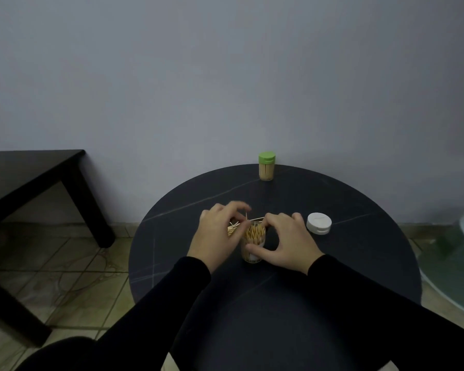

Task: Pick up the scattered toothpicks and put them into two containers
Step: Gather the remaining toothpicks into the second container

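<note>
On a round dark table [359, 263] an open jar [253, 246] stands upright near the middle, packed with toothpicks standing on end. The right hand [281, 243] grips this jar from the right side: its thumb lies across the near face of the jar and its fingers curl round the far rim. The left hand [219, 234] is just beside the jar on its left, fingers bent and gathered above the jar's mouth; it looks to be pinching one or more toothpicks there, though the fingertips are blurred. A small heap of loose toothpicks [232, 227] lies on the table under the left hand, partly hidden by it, and one single toothpick [256, 218] shows between the two hands beyond the jar.

A white lid [318, 223] rests on the table just to the right of the right hand, apart from it. A second jar [266, 167], shut with a green cap and full of toothpicks, stands upright at the far edge of the table, well apart from the hands. Both arms wear black sleeves [359, 295]. A dark low bench [32, 170] stands on the tiled floor [78, 277] to the left.
</note>
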